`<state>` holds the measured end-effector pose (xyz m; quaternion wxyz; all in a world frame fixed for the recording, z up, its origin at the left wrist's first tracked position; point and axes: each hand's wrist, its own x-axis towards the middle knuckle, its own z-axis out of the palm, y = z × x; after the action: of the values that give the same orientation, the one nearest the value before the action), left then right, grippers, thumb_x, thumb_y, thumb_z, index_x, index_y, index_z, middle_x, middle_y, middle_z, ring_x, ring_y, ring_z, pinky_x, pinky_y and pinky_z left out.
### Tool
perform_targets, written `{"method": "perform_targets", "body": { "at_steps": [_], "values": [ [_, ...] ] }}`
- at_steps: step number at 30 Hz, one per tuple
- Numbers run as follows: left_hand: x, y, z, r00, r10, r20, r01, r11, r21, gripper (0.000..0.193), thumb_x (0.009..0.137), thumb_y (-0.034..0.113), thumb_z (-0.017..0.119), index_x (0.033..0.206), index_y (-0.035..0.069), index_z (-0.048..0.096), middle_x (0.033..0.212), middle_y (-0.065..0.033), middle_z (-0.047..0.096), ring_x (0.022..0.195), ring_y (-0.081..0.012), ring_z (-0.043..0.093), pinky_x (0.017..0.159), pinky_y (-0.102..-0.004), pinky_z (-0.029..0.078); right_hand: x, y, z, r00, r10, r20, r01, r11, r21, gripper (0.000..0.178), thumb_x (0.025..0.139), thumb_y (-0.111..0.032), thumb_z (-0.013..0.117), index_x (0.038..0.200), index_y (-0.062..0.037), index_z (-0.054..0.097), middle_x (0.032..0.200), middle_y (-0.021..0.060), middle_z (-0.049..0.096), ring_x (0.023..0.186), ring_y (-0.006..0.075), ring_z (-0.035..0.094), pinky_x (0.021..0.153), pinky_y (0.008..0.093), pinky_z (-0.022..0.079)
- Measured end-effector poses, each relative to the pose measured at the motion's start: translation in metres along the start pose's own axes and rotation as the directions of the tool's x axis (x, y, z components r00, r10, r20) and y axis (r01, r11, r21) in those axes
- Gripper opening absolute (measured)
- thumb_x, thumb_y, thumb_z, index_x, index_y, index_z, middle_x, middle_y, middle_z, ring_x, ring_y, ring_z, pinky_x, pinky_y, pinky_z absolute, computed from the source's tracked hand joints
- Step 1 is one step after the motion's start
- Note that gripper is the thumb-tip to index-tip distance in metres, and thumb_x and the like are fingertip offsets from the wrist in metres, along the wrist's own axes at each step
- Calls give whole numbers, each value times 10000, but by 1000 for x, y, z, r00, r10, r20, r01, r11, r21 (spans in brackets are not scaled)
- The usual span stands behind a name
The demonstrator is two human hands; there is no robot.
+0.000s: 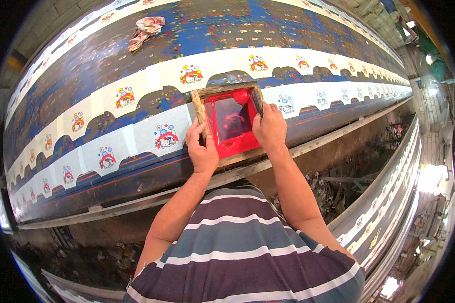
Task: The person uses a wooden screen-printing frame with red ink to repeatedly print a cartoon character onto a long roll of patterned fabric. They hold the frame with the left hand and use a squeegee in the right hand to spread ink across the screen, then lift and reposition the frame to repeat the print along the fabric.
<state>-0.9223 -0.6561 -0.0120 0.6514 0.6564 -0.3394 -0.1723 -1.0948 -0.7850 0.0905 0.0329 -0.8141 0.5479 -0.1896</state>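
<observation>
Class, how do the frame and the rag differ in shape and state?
The frame is four-sided and stiff-looking; the rag is a crumpled heap. The left hand and right hand hold the frame; the rag lies untouched on the table. The frame is red inside; the rag is pale, red-stained. Both show red.

My left hand is on the left side of the frame, my right on its right. Under me, the near row of panels continues left and right of it; the far row runs behind. Far left on the table lies a rag.
</observation>
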Motion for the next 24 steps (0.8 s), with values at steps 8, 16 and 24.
{"method": "perform_targets", "body": {
  "at_steps": [8,16,24],
  "values": [
    [0,2,-1,1000,13,-1,-13,999,51,406,936,-67,733,1314,74,772,1604,-242,667,1497,-409,615,1290,-504,439,14,-1,-2,986,-148,80,143,987,72,403,965,-118,746,1361,-48,754,1220,181,761,1100,423,768,925,559,647],
    [0,-5,-1,1000,-1,1,1,1000,6,431,928,-107,735,1327,52,770,1605,-267,659,1478,-399,646,1272,-473,477,51,4,-1,755,-654,50,612,730,303,348,945,-39,707,1276,-78,806,1156,148,806,1103,379,776,946,529,619],
    [-1,-3,-5,998,-61,35,63,997,-45,393,1017,-125,683,1379,20,734,1679,-277,590,1573,-327,584,1289,-423,475,92,25,14,670,-737,88,691,663,287,386,926,-38,715,1289,-112,824,1169,117,804,1107,355,758,978,510,573]
  ]
}}
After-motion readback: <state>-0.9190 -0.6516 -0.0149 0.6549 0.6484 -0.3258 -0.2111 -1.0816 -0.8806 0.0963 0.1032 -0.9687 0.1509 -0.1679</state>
